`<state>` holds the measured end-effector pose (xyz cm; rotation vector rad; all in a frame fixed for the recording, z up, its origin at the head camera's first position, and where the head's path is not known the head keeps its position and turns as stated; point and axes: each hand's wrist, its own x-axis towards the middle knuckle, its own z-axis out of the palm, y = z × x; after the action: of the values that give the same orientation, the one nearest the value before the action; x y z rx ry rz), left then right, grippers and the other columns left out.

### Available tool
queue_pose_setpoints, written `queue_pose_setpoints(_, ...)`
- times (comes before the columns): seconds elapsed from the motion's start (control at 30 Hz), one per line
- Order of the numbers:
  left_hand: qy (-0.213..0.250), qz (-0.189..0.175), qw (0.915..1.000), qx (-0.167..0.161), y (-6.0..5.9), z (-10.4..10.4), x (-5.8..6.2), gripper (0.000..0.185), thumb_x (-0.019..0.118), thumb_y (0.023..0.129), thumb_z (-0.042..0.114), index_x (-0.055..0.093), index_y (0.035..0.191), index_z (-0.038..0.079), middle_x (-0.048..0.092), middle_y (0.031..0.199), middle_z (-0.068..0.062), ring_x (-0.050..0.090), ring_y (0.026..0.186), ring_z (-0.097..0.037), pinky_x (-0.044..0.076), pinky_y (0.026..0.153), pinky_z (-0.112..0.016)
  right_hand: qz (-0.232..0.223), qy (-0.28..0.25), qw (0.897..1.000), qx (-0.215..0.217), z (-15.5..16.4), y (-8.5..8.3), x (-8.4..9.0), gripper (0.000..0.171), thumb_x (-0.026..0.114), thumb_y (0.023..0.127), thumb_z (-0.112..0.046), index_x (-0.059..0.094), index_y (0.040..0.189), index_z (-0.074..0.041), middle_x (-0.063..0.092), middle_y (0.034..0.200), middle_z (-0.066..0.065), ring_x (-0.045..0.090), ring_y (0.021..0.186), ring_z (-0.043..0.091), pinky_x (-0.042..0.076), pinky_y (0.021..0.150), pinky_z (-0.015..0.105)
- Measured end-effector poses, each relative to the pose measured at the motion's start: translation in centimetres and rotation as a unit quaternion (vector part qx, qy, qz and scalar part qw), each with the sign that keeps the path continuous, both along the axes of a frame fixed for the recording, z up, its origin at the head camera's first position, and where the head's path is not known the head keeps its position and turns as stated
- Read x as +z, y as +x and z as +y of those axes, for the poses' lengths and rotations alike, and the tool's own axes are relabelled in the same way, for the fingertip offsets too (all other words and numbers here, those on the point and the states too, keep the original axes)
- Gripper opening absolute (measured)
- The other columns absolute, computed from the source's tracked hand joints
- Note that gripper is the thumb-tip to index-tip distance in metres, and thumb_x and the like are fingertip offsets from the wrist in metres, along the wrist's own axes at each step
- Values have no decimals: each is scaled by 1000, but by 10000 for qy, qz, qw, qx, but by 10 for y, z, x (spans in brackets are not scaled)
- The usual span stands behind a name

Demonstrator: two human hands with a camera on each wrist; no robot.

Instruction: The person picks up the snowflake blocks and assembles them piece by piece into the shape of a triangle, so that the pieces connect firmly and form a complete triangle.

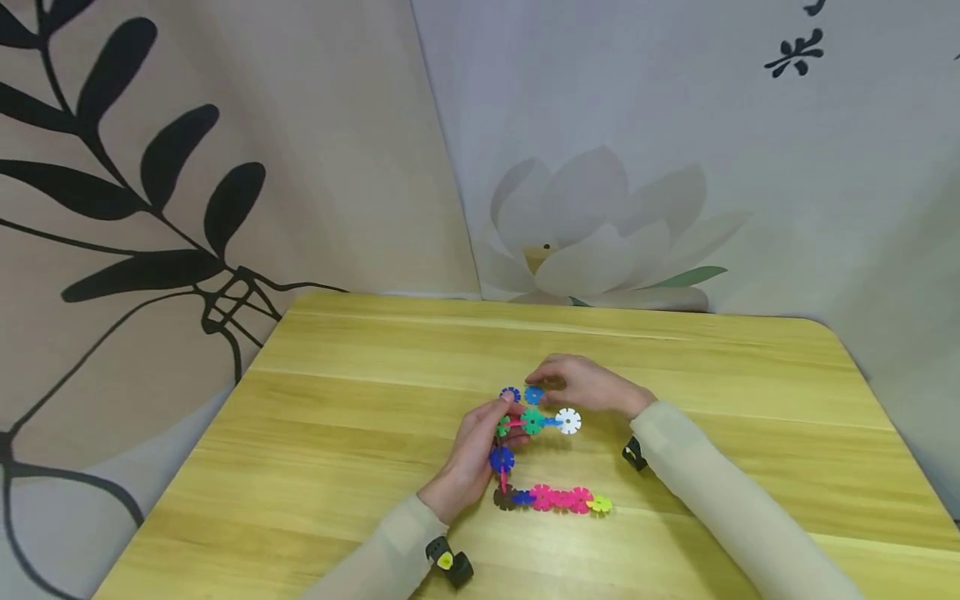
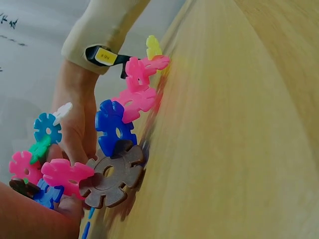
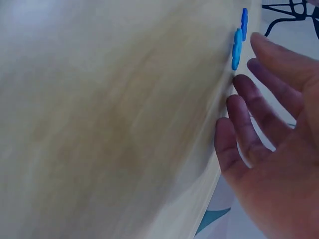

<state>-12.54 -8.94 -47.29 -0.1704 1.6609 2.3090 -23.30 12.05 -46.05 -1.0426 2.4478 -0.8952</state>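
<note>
Where curtains (image 1: 225, 167) hang, yellow wooden table (image 1: 375, 375)

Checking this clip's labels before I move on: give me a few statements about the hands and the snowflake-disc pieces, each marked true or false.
1. The linked chain of discs lies on the wooden table. True.
2. The right hand grips the white disc. False: its fingers are spread and relaxed by the two loose blue discs; the white disc lies apart from it.
3. The left hand is at the green disc end of the chain. True.
4. The yellow disc sits beside the brown disc. False: they are at opposite ends of the row.
</note>
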Motion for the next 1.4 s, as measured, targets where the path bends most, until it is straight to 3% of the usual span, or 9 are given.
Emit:
queue_pose_setpoints(0.27,30,62,10000,-35,-1,2,0,39,61,105,41,69,105,2,64,105,-5,68,90,-17,59,89,-33,121,328,9992,-198,-4,-4,-3,25,78,93,-12,72,116,-5,62,118,5,58,108,20,52,99,42)
queue_pose_setpoints(0.4,-18,76,10000,-28,-2,3,1,38,60,105,40,70,104,3,65,104,-4,68,91,-17,59,89,-33,-14,295,9990,-341,-3,-4,-3,21,80,92,-13,67,108,-7,62,105,2,57,94,17,53,88,37)
queue_pose_setpoints(0.6,-50,108,9999,-55,-2,3,1,37,61,105,38,69,107,2,64,105,-4,68,91,-17,59,89,-34,-198,226,9978,-591,12,3,-1,20,77,94,-12,61,107,-8,63,88,-2,58,78,13,52,73,31)
queue_pose_setpoints(0.77,31,130,9999,-42,-3,5,1,32,60,104,31,69,108,0,64,105,-5,69,90,-16,59,90,-34,8,79,9967,-805,26,10,1,14,74,96,-9,63,104,-7,67,91,-1,62,83,14,54,78,33)
queue_pose_setpoints(1.1,63,98,9999,-24,0,6,-1,28,61,104,26,70,107,1,65,103,-5,69,88,-15,59,88,-32,-176,-497,9873,-1496,39,31,7,11,72,96,-7,64,102,-8,69,95,2,65,85,17,54,76,36)
queue_pose_setpoints(1.4,64,112,9999,25,-1,7,0,27,62,103,27,70,107,2,65,104,-5,70,87,-18,58,90,-35,-421,-1142,9691,-2146,50,50,12,12,70,99,-11,63,107,-5,68,99,9,73,84,23,59,73,35)
